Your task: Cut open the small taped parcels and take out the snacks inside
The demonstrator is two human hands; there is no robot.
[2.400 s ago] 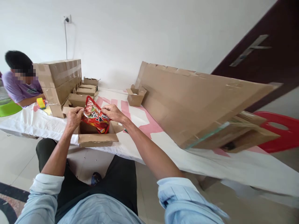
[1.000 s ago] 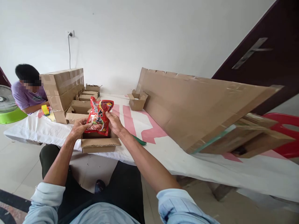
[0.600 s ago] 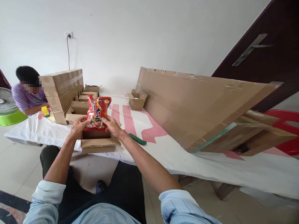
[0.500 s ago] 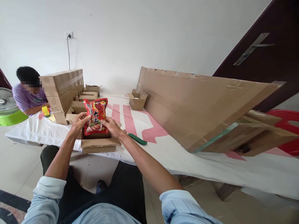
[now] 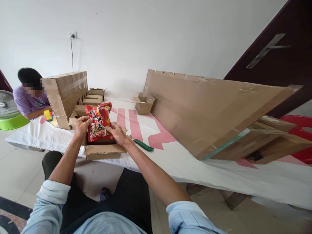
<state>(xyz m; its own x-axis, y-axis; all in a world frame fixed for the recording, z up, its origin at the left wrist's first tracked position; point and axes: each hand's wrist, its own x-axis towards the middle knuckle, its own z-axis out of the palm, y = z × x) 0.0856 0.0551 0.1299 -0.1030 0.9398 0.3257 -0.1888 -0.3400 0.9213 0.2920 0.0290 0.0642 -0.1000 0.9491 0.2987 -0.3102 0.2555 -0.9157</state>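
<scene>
Between my two hands is a red printed food packet [image 5: 99, 125], its lettered front facing me. My left hand [image 5: 82, 126] pinches its left side, thumb on the front. My right hand [image 5: 117, 132] grips the lower right side the same way. Just under the packet stands an open cardboard box [image 5: 104, 150] at the table's near edge, its front flap folded outward. The packet hides most of the box's inside. Right of the box lies a tool with a green handle [image 5: 143, 145], its other end partly hidden behind my right hand.
Stacked taped cartons [image 5: 65, 94] stand at the left, with several small open boxes [image 5: 94, 97] beside them. A person in a purple shirt [image 5: 32, 100] leans on the table behind the cartons. A large cardboard sheet [image 5: 207, 110] slants across the right; a small open box [image 5: 143, 104] touches its far end.
My left hand has shifted slightly, and the packet's upper left corner has bent and tipped a little to the left. Both hands still hold it above the box.
</scene>
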